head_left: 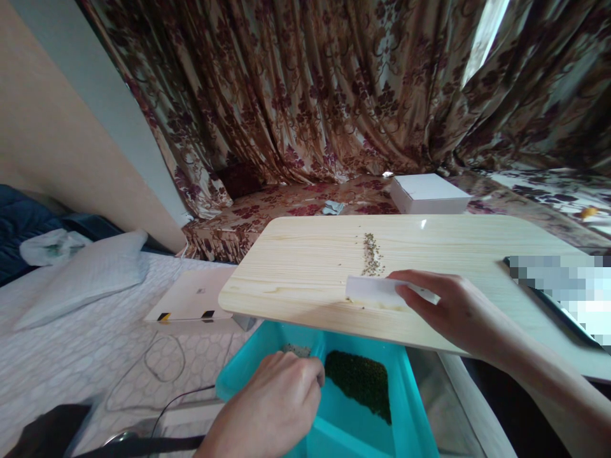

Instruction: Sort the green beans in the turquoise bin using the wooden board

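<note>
My right hand (442, 302) pinches a folded piece of white paper (372, 290) between thumb and fingers, its lower edge on the light wooden tabletop (286, 267). Just beyond the paper lies a small strip of greenish-brown grains (371, 254), with a few stray bits around it. Over the left part of a turquoise divided tray (344, 439) is my left hand (281, 397), its fingers curled together; whatever they hold is hidden. Dark green grains (360, 381) fill part of the tray's right compartment. Pale grains (296, 350) show partly behind my left hand.
A white box (429, 193) stands behind the table on a patterned cloth. At the table's right lies a dark-edged device (558, 305) with a blurred-out screen. To the left are a bed with a pillow (90, 273), a flat pale box (191, 296) and loose cables (165, 359).
</note>
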The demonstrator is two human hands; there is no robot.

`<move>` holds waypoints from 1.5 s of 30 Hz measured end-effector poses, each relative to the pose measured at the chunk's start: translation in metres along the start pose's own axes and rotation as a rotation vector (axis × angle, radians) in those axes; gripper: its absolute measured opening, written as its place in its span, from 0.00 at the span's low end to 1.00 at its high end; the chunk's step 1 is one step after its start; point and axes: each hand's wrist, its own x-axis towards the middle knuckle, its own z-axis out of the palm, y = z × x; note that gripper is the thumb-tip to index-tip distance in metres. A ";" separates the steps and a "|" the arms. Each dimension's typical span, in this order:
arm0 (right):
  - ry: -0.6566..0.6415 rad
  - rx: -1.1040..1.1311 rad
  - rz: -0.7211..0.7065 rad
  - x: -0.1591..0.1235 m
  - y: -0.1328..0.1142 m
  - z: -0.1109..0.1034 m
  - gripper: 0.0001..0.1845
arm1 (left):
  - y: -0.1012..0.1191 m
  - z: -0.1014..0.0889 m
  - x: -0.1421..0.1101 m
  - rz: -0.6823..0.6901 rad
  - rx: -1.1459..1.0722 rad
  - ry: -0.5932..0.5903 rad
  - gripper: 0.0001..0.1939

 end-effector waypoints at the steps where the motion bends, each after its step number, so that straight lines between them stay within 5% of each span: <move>1: 0.009 -0.012 0.000 0.000 0.000 0.000 0.19 | 0.000 0.000 0.000 -0.002 -0.001 -0.001 0.21; 20: -0.047 0.067 -0.077 -0.005 -0.006 0.004 0.18 | -0.002 0.000 -0.002 -0.012 -0.003 0.004 0.21; 31: 0.060 0.046 -0.067 -0.033 0.017 -0.004 0.16 | -0.001 -0.004 -0.001 -0.030 0.008 -0.042 0.21; 45: -0.015 0.179 -0.066 -0.024 -0.001 0.013 0.17 | -0.005 -0.004 -0.003 -0.046 0.015 -0.035 0.21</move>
